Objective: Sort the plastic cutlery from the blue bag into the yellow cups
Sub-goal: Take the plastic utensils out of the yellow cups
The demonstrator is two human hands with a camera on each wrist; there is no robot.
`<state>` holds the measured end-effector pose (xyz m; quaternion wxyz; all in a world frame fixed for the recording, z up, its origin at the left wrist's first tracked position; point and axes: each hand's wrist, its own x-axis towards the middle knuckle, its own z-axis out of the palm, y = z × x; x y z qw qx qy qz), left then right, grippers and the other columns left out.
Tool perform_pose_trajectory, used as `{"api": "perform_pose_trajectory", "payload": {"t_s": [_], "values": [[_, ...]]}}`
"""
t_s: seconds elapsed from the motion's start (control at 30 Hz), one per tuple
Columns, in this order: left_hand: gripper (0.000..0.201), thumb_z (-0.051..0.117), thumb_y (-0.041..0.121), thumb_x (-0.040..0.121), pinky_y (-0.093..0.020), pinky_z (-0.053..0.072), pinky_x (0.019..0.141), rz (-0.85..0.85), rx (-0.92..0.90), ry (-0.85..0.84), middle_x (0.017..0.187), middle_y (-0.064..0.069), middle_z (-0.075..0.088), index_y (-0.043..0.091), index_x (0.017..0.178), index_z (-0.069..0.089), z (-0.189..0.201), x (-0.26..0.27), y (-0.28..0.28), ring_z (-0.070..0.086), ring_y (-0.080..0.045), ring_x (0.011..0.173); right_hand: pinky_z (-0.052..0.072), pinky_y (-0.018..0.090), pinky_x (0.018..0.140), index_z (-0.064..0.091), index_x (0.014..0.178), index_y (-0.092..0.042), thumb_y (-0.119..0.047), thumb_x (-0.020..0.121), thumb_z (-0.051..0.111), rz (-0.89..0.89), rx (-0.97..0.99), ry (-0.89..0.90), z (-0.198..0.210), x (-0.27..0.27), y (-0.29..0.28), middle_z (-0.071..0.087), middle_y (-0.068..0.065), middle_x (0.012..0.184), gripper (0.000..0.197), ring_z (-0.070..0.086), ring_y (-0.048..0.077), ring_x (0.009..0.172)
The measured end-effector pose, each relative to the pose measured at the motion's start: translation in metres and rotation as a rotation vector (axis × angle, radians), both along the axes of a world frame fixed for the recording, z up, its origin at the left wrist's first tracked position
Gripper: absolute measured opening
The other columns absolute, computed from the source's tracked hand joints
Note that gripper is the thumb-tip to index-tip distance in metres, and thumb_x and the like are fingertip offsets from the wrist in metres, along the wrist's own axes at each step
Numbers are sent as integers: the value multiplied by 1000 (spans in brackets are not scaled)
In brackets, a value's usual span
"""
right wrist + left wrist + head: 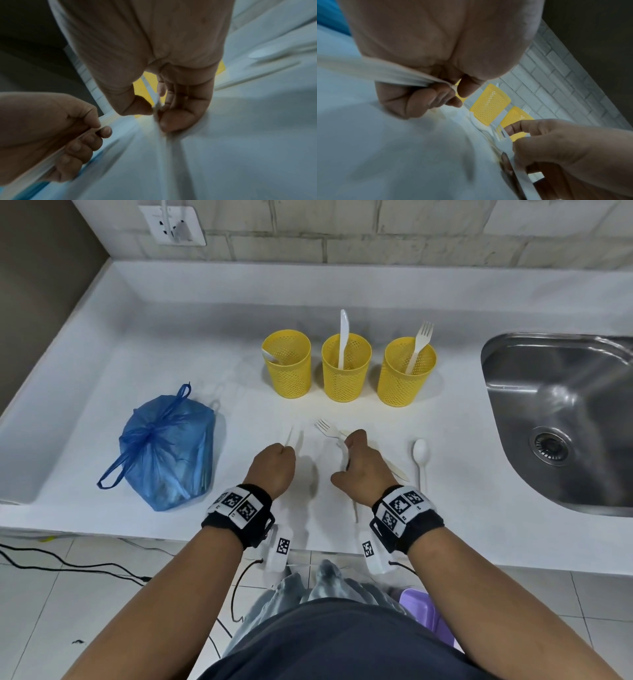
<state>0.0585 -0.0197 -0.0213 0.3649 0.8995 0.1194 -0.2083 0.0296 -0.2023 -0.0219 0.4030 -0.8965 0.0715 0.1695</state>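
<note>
Three yellow mesh cups stand in a row: the left cup (287, 363) has a spoon in it, the middle cup (346, 371) a knife, the right cup (407, 374) a fork. The tied blue bag (168, 446) sits on the left of the counter. My left hand (284, 448) grips a thin white piece of cutlery (291, 436), too blurred to tell its kind. Just to the right, my right hand (346, 445) pinches a white fork (503, 143) between thumb and fingers. Loose on the counter lie another fork (323, 428) and a spoon (420, 453).
A steel sink (555, 419) is set into the white counter (205, 344) on the right. A cream handle (397, 472) sticks out from under my right hand. The brick wall and a socket (174, 224) are behind; the counter's front edge is under my wrists.
</note>
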Motion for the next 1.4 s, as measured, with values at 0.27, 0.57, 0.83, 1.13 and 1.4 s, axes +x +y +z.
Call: {"api": "perform_pose_trajectory", "payload": {"t_s": [0.27, 0.57, 0.83, 1.13, 1.4], "values": [[17, 46, 18, 102, -39, 53, 69, 97, -415, 47, 84, -10, 55, 9, 87, 49, 7, -19, -18, 54, -24, 71, 62, 52, 70, 49, 118, -17, 1, 82, 68, -259, 456, 40, 7, 0, 4, 57, 8, 82, 44, 60, 25, 66], [23, 40, 18, 105, -37, 54, 59, 156, -668, 125, 80, -15, 64, 5, 92, 55, 18, -25, -31, 61, -29, 64, 63, 48, 66, 56, 96, -6, 6, 91, 62, -366, 671, 95, 18, 2, 16, 60, 11, 79, 14, 64, 24, 57], [34, 42, 35, 106, -25, 28, 49, 146, -528, 132, 64, 1, 43, 11, 94, 63, 9, -24, -29, 36, -15, 50, 48, 34, 87, 65, 100, -13, -7, 87, 60, -113, -20, -182, 9, 14, -16, 61, 3, 98, 15, 62, 26, 93], [26, 57, 39, 88, -29, 27, 50, 152, -462, 159, 83, -8, 38, 15, 91, 48, 13, -13, -34, 32, -20, 58, 48, 46, 94, 49, 126, -6, -34, 99, 60, 195, -595, -108, -3, 25, -28, 46, 16, 131, 40, 49, 37, 119], [17, 53, 29, 94, -27, 26, 49, 140, -487, 125, 73, -1, 37, 16, 91, 43, 12, -10, -37, 30, -17, 55, 50, 41, 88, 54, 119, -3, -8, 99, 50, 305, -685, -141, -2, 32, -10, 58, 17, 123, 21, 60, 37, 113]]}}
